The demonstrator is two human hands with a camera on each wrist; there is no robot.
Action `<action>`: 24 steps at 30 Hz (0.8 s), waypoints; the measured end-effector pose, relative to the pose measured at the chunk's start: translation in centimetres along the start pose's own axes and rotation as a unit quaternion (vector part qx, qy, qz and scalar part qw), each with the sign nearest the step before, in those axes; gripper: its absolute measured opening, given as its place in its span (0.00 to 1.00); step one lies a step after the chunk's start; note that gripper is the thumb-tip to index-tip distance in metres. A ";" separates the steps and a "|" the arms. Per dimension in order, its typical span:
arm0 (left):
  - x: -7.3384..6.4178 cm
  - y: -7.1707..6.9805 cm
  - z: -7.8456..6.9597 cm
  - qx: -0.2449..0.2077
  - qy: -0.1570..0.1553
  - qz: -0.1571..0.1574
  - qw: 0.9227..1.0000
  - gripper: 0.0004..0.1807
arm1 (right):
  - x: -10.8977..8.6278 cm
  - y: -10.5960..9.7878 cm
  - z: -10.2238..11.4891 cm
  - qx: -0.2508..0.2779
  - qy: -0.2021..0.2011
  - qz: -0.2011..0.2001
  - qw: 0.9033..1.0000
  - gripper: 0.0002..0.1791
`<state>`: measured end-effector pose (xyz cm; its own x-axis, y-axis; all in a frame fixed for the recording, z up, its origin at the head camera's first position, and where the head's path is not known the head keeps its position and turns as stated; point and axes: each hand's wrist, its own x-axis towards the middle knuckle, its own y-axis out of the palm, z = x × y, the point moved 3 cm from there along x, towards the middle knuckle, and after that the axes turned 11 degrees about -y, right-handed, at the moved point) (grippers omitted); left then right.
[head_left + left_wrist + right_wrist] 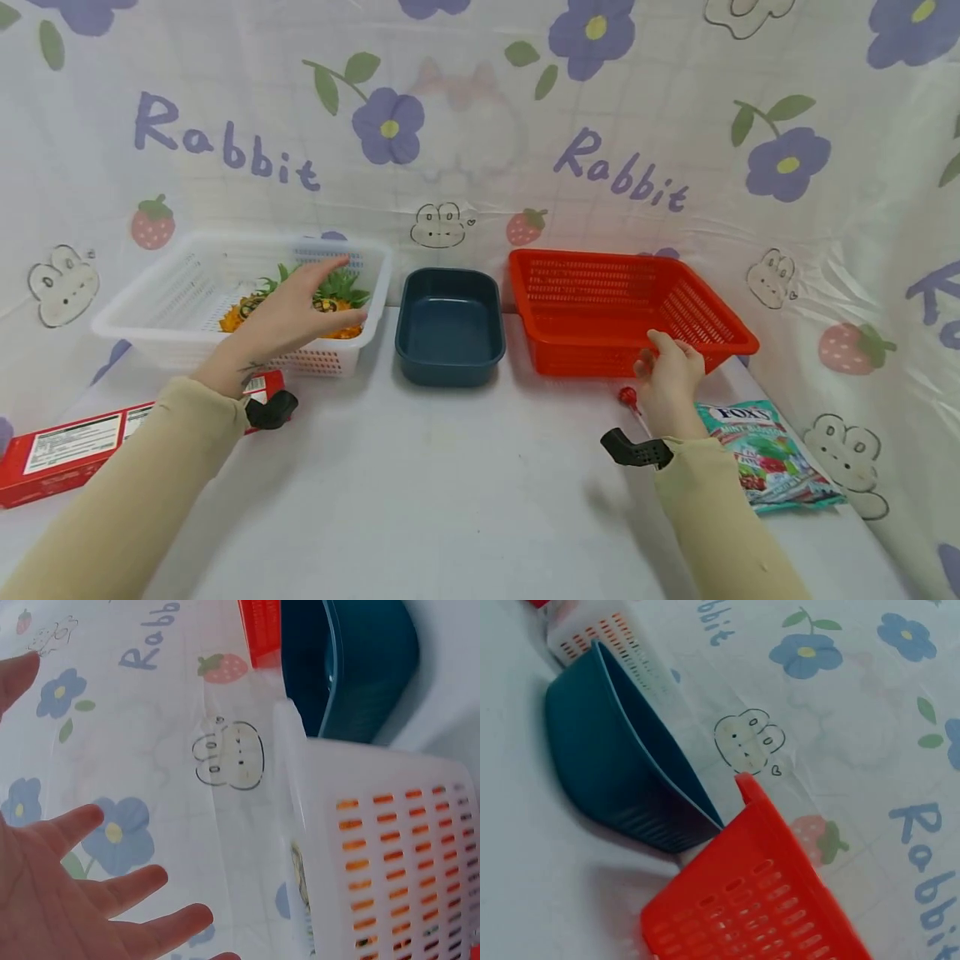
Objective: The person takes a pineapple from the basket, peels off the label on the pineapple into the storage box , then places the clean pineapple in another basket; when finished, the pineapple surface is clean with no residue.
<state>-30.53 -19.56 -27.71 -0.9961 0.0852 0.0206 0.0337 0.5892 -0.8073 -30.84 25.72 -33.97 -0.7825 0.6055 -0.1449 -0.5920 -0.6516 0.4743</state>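
My left hand [288,312] hovers over the front right part of the white basket [120,327], its fingers spread and nothing in its grasp. Below it in that basket lie yellow-orange pineapple-shaped things [347,332] with spiky green tops, partly hidden by the hand. At the front rim of the red basket [581,360] is my right hand [671,379], thumb and fingers loosely bent and apart. No object shows between them. A red lollipop [628,397] lies on the table beside that hand. The right wrist view shows the red basket but no hand.
Between the baskets stands a dark blue tub [450,371]. A red box [71,450] lies under the left forearm. Right of the right wrist is a green FOX'S candy bag [772,458]. A printed cloth [480,108] hangs right behind the containers.
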 end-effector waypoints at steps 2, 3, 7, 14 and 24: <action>0.1 -0.2 0.3 0.004 -0.001 0.009 1.000 0.48 | 0.2 -0.3 -0.6 0.010 0.020 -0.021 1.000 0.20; 0.2 -0.3 0.4 0.008 -0.004 0.014 1.000 0.48 | 0.3 -0.3 -0.8 0.015 0.031 -0.029 0.999 0.21; 0.7 -0.7 0.8 0.030 -0.007 0.033 0.999 0.49 | 0.7 -0.3 -1.5 0.035 0.084 -0.037 0.995 0.32; 2.3 -1.3 1.5 0.086 -0.014 0.042 0.995 0.47 | 1.2 0.2 -2.0 0.072 0.124 -0.010 0.990 0.42; 5.1 -2.5 1.1 0.140 -0.040 0.080 0.986 0.43 | 1.3 0.8 -2.2 0.089 0.131 -0.015 0.987 0.23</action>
<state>-35.82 -21.52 -26.23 -0.9833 0.0888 -0.1588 0.1794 0.3281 -0.9275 -32.73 24.97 -35.69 -0.8019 0.4688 -0.3703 -0.5908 -0.5308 0.6076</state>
